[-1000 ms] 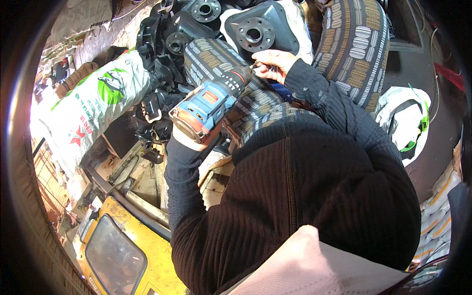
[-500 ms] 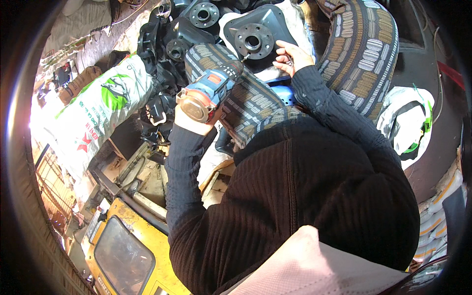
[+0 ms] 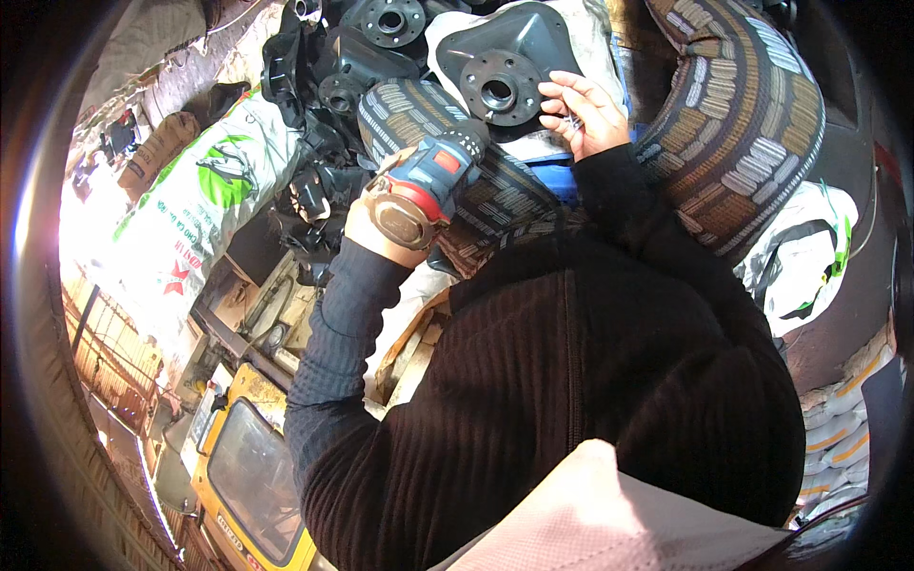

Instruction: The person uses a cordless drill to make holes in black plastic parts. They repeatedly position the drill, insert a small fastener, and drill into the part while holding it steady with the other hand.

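Note:
My left hand (image 3: 367, 228) is closed round a blue, red and black cordless drill (image 3: 438, 173). The drill's chuck points up and right, close to the lower left rim of a round dark flange (image 3: 519, 107). This flange has a large centre bore and a ring of small holes, and it sits on a black flared housing (image 3: 519, 36). Whether the bit touches the flange cannot be told. My right hand (image 3: 595, 114) is beside the flange's right edge, fingers curled, with small thin metal pieces (image 3: 575, 122) that look like screws in its grip.
White cloth or sacking (image 3: 592, 43) lies under the housing. More black flanged parts (image 3: 388, 21) are piled at the upper left. A patterned padded cushion (image 3: 728, 124) curves round the right. A white and green sack (image 3: 205, 205) lies left, and a yellow machine panel (image 3: 252, 466) stands lower left.
The flange, drill and both hands now appear slightly further right and lower in the view. The drill bit, visible by the flange before, is no longer distinct. Both hands keep their grips.

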`<state>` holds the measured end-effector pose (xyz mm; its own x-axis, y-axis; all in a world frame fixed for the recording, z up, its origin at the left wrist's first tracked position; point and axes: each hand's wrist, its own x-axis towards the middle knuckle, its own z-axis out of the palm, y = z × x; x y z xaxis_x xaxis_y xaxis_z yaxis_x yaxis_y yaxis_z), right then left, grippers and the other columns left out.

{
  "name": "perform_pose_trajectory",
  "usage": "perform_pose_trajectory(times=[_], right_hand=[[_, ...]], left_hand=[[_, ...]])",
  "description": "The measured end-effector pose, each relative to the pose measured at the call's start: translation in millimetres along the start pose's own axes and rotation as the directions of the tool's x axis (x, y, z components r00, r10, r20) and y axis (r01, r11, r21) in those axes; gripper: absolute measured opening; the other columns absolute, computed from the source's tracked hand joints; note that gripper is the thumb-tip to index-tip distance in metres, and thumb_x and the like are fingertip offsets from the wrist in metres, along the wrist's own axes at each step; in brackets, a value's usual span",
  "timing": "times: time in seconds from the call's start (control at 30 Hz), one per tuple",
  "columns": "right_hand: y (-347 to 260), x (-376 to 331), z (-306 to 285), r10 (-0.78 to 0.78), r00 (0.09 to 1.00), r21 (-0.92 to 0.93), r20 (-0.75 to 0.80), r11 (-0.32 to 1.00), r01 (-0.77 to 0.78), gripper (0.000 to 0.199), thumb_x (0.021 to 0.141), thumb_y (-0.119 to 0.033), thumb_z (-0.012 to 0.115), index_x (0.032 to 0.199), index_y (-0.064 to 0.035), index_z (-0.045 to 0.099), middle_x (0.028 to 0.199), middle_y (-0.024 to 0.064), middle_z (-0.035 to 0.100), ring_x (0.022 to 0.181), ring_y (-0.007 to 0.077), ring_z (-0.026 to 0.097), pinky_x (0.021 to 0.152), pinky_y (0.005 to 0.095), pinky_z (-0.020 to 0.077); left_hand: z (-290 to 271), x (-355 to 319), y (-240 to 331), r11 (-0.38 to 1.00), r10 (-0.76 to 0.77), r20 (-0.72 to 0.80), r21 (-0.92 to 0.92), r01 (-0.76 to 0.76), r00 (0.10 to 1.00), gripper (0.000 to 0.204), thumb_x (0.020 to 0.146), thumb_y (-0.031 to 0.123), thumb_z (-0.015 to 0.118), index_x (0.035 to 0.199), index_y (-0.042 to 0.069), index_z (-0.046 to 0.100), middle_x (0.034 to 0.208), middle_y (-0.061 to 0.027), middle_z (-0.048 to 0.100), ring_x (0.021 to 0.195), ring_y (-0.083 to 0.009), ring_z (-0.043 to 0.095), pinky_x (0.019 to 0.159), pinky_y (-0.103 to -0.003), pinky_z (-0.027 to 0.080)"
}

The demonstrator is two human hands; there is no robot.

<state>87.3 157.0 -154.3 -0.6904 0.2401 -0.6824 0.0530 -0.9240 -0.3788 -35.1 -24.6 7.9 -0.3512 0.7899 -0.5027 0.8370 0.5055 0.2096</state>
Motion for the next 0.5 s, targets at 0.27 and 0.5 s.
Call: perform_pose_trajectory(times=[0.27,0.5], right_hand=[[0,1,16,0.134,0.989,0.003,-0.07,0.991,-0.134,0.024,0.089,-0.007,0.048,0.11,0.0034,0.055,0.099,0.013,0.063,0.085,0.0161,0.062,0.075,0.025,0.0518],[5,5,9,0.108,0.994,0.008,-0.028,0.994,-0.107,0.03,0.091,-0.01,0.047,0.115,0.0078,0.05,0.108,0.0186,0.06,0.093,0.0217,0.062,0.083,0.0299,0.0516]], left_hand=[[-18,13,8,0.999,0.039,0.206,0.005,-0.041,0.978,0.05,0.072,0.017,0.06,0.12,0.009,0.051,0.121,-0.0086,0.054,0.114,-0.0247,0.049,0.095,-0.032,0.041],[-5,11,-3,0.99,-0.069,0.249,0.136,0.035,0.966,0.052,0.071,0.031,0.065,0.118,0.013,0.054,0.12,-0.0096,0.055,0.112,-0.0258,0.051,0.094,-0.034,0.042]])
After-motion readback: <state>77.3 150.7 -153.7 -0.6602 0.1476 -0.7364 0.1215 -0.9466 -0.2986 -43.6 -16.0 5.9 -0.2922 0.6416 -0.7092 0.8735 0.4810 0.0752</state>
